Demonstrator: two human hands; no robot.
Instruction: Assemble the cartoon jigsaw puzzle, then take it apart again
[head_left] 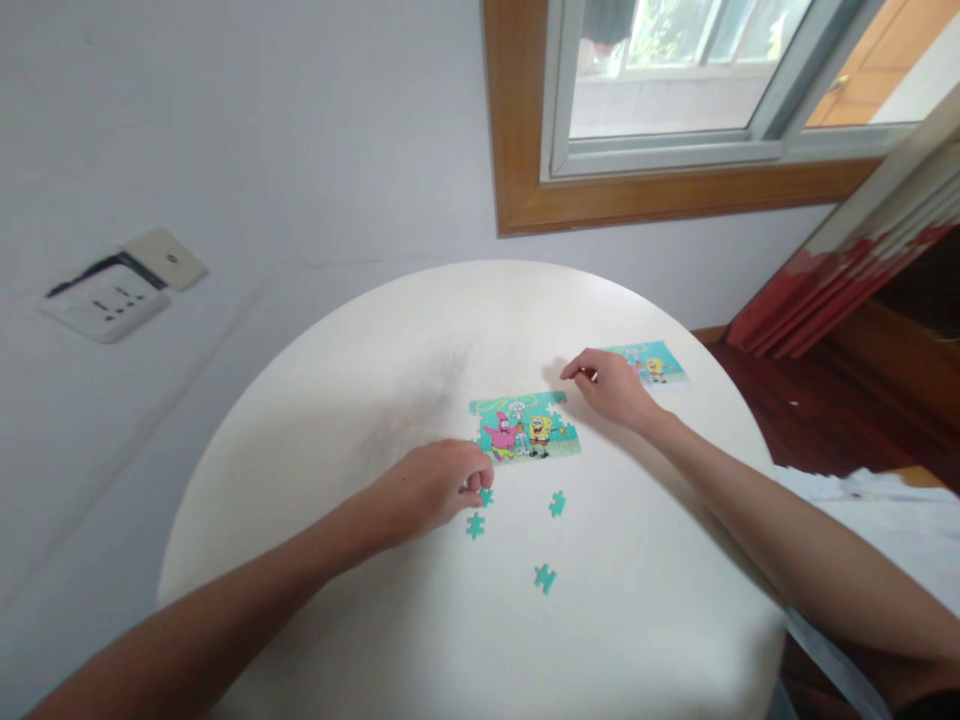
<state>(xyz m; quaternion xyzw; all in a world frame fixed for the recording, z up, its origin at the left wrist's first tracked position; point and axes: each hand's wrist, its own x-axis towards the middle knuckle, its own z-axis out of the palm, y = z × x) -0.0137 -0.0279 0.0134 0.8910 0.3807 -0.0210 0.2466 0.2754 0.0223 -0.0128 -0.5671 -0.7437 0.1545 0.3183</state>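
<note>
A partly joined jigsaw puzzle (517, 425) with cartoon figures lies on the white round table (645, 600); gaps show along its left edge and upper right. My left hand (442, 480) is closed just below its lower left corner, with a teal puzzle piece (487, 497) at the fingertips. Right beneath that hand lies another teal piece (475, 525). My right hand (611, 385) hovers off the puzzle's upper right corner, fingers curled in a pinch; whether something small is between them is hidden. Partly behind it is a picture card (664, 363) with the same cartoon scene.
Two loose teal pieces, one below the puzzle (556, 503) and one nearer me (545, 578), lie on the tabletop. Beyond the table are a wall with a socket (109, 302), a wood-framed window (517, 190) and a red and cream curtain (817, 270).
</note>
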